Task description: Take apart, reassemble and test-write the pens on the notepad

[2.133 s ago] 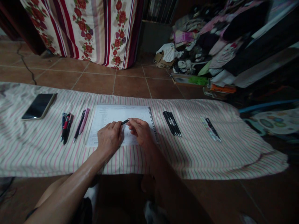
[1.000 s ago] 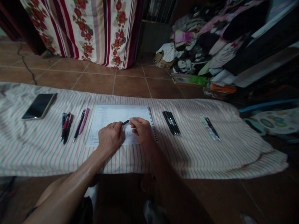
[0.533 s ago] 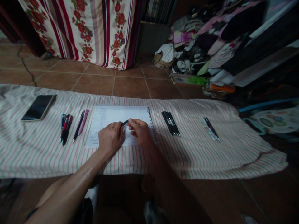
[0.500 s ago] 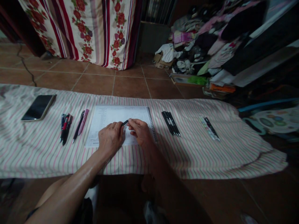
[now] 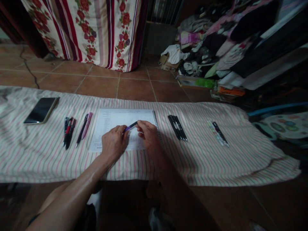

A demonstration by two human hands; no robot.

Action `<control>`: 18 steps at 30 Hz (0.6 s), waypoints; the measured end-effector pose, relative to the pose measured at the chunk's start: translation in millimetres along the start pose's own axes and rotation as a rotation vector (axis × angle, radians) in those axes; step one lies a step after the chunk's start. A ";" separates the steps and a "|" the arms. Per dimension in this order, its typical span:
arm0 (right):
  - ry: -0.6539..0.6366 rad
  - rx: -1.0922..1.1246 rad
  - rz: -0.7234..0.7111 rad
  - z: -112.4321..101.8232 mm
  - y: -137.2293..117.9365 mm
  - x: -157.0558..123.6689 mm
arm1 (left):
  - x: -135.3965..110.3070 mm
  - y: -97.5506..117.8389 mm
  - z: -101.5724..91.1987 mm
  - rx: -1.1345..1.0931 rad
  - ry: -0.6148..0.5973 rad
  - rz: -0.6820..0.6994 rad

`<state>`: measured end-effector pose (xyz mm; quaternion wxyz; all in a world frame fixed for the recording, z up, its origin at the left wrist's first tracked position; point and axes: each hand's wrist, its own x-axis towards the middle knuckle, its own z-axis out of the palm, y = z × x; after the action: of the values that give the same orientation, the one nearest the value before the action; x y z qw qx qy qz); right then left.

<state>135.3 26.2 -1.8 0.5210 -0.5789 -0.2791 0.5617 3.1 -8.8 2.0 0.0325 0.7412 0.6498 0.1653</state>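
Above the spiral notebook [image 5: 117, 116], a pen [image 5: 131, 126] with a black end and a purple section slants between my two hands. My left hand [image 5: 114, 139] is closed around its lower left end, which the fingers hide. The thumb and fingertips of my right hand [image 5: 147, 132] pinch its black upper end. Printed lines and columns show on the notebook page below. To the right lies a row of several black pens [image 5: 177, 127]. On the left are a pink pen [image 5: 87, 125], a black pen [image 5: 81, 131] and a small group of red and dark pens [image 5: 69, 132].
A phone [image 5: 41, 110] lies at the far left of the striped cloth [image 5: 144, 166]. Two slim pens [image 5: 218, 134] rest at the right. Beyond are a floral curtain [image 5: 101, 35], a tiled floor [image 5: 96, 81] and a heap of clothes [image 5: 204, 41].
My right hand has shifted slightly right and up, away from my left. More of the pen shows between the hands, including its purple section. The view has moved a little.
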 end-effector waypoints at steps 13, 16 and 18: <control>-0.005 0.026 0.007 -3.0 -0.6 1.7 | 6.1 -9.3 6.1 -0.313 0.027 -0.079; -0.037 0.017 0.034 -1.6 -2.7 -0.2 | 5.5 -10.0 7.5 -0.290 0.045 -0.058; -0.073 -0.007 0.055 -0.5 -3.3 -2.0 | 4.7 -9.8 8.1 -0.277 0.060 -0.040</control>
<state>136.2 25.3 1.9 0.4929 -0.5674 -0.2838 0.5954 -3.5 -1.4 -7.3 0.1184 0.7113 0.6360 0.2748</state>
